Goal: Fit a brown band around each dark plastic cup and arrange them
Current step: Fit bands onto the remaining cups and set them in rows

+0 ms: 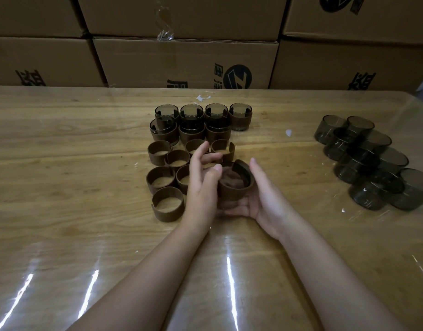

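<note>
A dark cup [234, 181] wearing a brown band [232, 195] is being held tilted just above the middle of the tabletop [62, 163], its mouth being turned toward the camera. It is being cradled from below and from its 3 o'clock side by the right hand [260, 201]; the lower fingers are being curled under its base while the index finger [254, 167] is being kept straight beside the rim. At the cup's 9 o'clock side the left hand [202, 185] is being kept loose, its fingers [201, 151] being spread apart and holding nothing, with only the thumb being laid against the rim.

At 12 o'clock from the held cup, seven banded cups [240, 118] are being kept upright in two touching rows, four behind and three in front. From 9 to 11 o'clock, loose bands [168, 207] are being kept on edge in a tight cluster, some being hidden partly by the left hand. At 3 o'clock, well apart, bare cups [372, 163] are being kept on their sides in a packed heap. Beyond the far edge at 12 o'clock, cardboard boxes [158, 60] are being kept stacked.
</note>
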`<state>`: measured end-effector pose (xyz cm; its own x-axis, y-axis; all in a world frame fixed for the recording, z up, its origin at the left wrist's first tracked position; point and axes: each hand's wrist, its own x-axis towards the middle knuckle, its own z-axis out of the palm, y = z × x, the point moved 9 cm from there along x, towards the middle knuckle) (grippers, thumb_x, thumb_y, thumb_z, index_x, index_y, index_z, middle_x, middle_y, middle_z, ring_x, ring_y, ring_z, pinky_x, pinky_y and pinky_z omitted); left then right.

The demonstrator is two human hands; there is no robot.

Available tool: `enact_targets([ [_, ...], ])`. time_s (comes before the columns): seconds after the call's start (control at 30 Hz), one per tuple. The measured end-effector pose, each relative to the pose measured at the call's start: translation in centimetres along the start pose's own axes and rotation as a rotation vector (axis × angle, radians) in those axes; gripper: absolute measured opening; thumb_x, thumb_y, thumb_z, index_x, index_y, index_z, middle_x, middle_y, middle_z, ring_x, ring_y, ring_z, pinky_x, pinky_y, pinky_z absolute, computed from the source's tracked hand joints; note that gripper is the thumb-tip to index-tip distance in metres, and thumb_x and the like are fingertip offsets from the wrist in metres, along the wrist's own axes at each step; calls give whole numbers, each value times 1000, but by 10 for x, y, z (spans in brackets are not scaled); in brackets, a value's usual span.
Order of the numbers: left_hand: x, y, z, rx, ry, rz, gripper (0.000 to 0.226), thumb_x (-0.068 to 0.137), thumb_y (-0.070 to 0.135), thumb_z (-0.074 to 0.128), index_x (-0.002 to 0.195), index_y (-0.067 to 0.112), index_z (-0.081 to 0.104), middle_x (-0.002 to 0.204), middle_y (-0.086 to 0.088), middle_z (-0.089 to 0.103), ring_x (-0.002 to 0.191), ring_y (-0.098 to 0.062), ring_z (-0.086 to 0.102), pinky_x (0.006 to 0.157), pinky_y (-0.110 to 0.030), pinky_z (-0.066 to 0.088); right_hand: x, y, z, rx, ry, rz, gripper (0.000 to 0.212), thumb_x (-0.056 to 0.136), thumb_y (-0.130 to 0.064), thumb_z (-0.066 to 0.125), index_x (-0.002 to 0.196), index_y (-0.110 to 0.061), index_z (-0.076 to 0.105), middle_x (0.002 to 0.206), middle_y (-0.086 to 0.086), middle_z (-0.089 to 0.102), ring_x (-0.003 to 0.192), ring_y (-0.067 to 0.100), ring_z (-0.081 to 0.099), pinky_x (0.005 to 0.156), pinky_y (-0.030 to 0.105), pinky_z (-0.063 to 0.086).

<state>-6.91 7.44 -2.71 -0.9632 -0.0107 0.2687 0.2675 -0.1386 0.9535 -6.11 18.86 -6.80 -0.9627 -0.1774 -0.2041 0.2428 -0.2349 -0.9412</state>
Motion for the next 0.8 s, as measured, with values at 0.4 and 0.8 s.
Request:
enact_targets([
  [0.4,3,-21,13,22,-134,-221,59,92,49,51,132,6,54,131,-14,58,123,-26,56,107,-50,41,-7,-23,-26,119,298,-343,57,87,-46,57,126,-4,57,104,8,73,94,29,71,71,35,58],
  [0.8,2,-25,16,-305,-272,-311,39,87,45,58,112,19,72,118,-13,69,113,-25,64,89,-30,54,-9,-26,-24,136,262,-342,59,87,-42,51,131,-2,53,114,16,69,101,32,69,77,40,59],
])
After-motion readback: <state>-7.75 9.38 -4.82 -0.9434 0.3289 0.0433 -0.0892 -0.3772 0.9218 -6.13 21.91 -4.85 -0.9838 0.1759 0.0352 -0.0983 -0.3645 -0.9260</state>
